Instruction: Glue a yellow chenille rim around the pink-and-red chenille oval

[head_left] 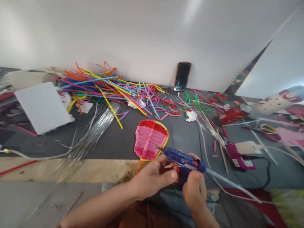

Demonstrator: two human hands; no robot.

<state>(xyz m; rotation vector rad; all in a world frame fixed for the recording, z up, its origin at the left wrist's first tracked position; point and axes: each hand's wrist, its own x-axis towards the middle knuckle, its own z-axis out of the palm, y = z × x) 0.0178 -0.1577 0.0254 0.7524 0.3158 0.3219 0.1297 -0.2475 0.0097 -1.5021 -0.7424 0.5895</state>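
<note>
My right hand (pixel 196 190) is wrapped around the handle of a blue hot glue gun (pixel 182 160), its nozzle pointing left. A clear glue stick (pixel 232 183) trails out of the gun's back end. The nozzle tip is over a balloon-shaped pipe cleaner piece (pixel 143 141), pink with a red top band and a yellow right edge. My left hand (pixel 158 177) is just below that piece, against the gun's near side. Its fingers are curled and partly behind the gun, so I cannot make out what they grip. An orange stem (pixel 139 166) hangs off the piece's lower end.
Behind lies a heap of coloured pipe cleaners (pixel 102 84), with silvery strands (pixel 97 129) in front. A phone (pixel 182 76) leans on the white wall. At right are a red can (pixel 235 113), scissors (pixel 269 131), a purple power strip (pixel 238 156) and cables; a white board (pixel 44 107) stands left.
</note>
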